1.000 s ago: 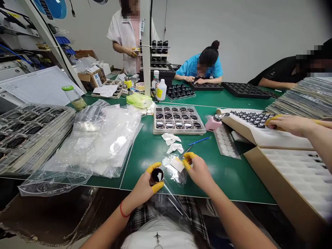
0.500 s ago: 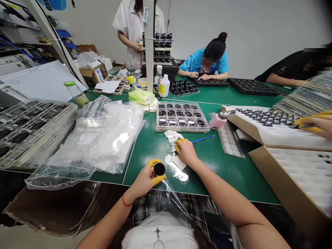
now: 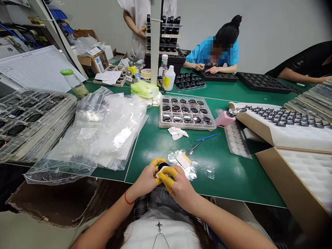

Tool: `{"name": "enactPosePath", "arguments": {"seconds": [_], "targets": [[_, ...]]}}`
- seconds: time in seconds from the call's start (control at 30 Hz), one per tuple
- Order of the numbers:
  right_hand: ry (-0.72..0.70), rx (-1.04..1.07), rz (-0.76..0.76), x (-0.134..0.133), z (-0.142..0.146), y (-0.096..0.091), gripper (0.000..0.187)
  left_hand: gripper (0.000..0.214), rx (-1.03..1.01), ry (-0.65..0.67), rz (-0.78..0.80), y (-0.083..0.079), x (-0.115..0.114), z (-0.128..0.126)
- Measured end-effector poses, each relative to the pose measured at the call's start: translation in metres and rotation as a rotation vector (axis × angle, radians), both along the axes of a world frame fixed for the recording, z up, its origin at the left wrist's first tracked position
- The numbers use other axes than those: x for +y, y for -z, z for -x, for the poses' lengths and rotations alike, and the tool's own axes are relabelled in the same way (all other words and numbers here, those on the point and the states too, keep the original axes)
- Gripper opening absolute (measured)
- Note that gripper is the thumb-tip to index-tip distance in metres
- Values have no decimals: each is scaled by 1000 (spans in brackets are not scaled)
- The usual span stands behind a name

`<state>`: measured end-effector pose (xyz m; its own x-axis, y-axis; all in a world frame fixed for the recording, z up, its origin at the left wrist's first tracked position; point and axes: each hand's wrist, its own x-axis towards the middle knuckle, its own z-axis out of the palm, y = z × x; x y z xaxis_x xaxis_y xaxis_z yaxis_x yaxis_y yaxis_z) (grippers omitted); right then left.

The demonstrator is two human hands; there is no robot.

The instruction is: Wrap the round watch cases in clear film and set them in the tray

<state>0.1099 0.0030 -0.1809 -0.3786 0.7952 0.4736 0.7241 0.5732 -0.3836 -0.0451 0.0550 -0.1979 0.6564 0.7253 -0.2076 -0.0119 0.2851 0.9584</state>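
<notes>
Yellow finger cots cover several fingertips on both hands. In my left hand [image 3: 146,178], near the table's front edge, is a round black disc like a lens [image 3: 163,165], pinched by its rim. My right hand [image 3: 181,188] is closed on a white wipe [image 3: 162,171] and presses it to the disc, partly hiding both. Just beyond my right hand lie a white and yellow block [image 3: 184,160] and crinkled foil [image 3: 172,157]. Tweezers [image 3: 194,147], a blue stick [image 3: 207,137] and a crumpled tissue [image 3: 177,132] lie farther back.
A clear tray [image 3: 186,126] of round lenses stands ahead, with a pink pump bottle [image 3: 225,119] beside it. Plastic bags [image 3: 103,138] and stacked trays [image 3: 33,128] fill the left. An open foam-lined carton [image 3: 287,173] takes up the right. Co-workers are across the table.
My right hand has come back from the tissues on the table to my left hand, bringing a white wipe onto the disc. The camera view has shifted slightly.
</notes>
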Motion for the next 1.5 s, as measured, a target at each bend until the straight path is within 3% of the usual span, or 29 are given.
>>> {"name": "enactPosePath", "arguments": {"seconds": [0.17,0.37,0.53,0.73,0.9,1.27,1.37,1.5], "targets": [[111,-7,15,14,-9,0,31,49,-51,17,58,-6,0,-4],[13,-115,-68,2,-1,-1,31,48,-17,-6,11,-2,-1,-1],[-15,-172,-128,-11,-16,1,36,47,-32,0,36,1,0,-1],[112,-183,-123,1,-34,-2,35,51,-3,-35,49,0,-1,-4],[149,-192,-88,12,-28,-4,37,56,-19,-13,68,0,-3,-4],[67,-155,-96,-25,-10,2,40,53,-4,-37,50,0,-1,-2],[96,-5,-33,-18,-12,-5,41,53,-48,-160,15,0,-3,0],[347,264,-26,3,-24,-12,38,47,-237,-472,-221,-5,-8,14]]}}
